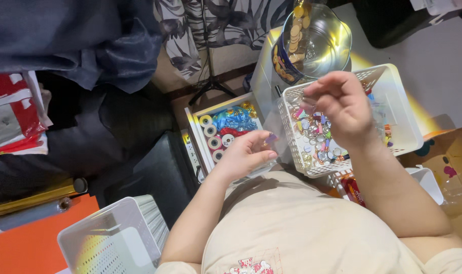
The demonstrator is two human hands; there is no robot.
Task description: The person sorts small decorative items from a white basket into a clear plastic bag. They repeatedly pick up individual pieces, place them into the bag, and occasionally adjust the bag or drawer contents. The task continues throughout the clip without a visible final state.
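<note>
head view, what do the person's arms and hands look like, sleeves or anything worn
Both arms are bare from shoulder to fingertips; no sleeves reach the forearms. The left hand and right hand show no gloves, and no watch or bracelet shows on either wrist. Whether there are rings is too small to tell. The person wears a beige short-sleeved cloth top with a small red and white print near its lower edge.

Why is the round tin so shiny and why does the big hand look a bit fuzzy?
In the head view, bright light bounces off the inside of the round tin, making white glare; a yellowish streak of light also crosses the white basket. The right hand looks slightly soft at its fingertips, likely motion blur, while the left hand looks sharper. The left of the picture lies in dim shadow.
</note>
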